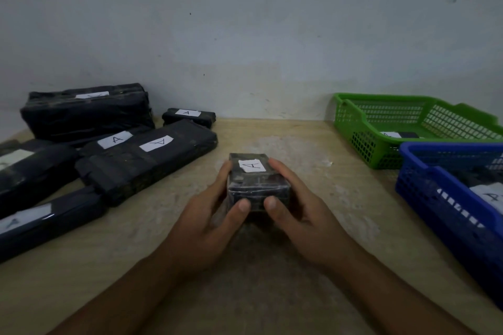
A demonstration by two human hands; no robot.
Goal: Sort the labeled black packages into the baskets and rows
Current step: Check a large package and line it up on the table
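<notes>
A small black package (257,181) with a white label marked A is held in the middle of the table, gripped from both sides. My left hand (209,215) curls round its left side, thumb on the near face. My right hand (296,209) curls round its right side in the same way. Several larger black packages labelled A lie in rows at the left, among them a long one (144,160) and a small one (189,116) at the back. A green basket (362,141) and a blue basket (424,187) stand at the right, each holding labelled packages.
The wooden table (313,144) ends at a pale wall behind. A big black bundle (87,114) is stacked at the back left. Bare tabletop lies between the packages on the left and the baskets on the right.
</notes>
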